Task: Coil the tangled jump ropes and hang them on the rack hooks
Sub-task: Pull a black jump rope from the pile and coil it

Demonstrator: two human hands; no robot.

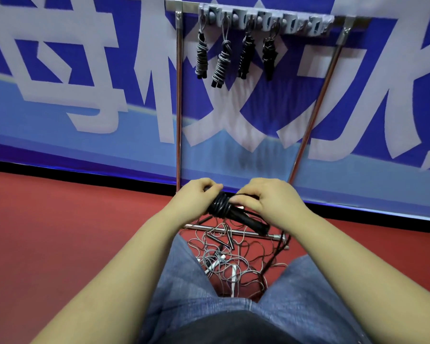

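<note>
A black jump rope [221,206], wound into a tight bundle around its handles, is held between both hands in front of the rack. My left hand [194,197] grips the bundle's left end. My right hand [268,197] pinches a loop of the cord at the bundle's top, and the black handles stick out below it to the right. Several coiled ropes [224,60] hang from the grey hook strip [266,19] at the rack's top. A tangle of grey and black ropes [233,259] lies on the red floor between my knees.
The rack's chrome uprights [178,103] lean against a blue banner wall with large white characters. Its chrome base bar [233,231] lies on the floor under my hands. My knees in blue jeans [305,294] flank the rope pile. The hooks at the strip's right end carry nothing.
</note>
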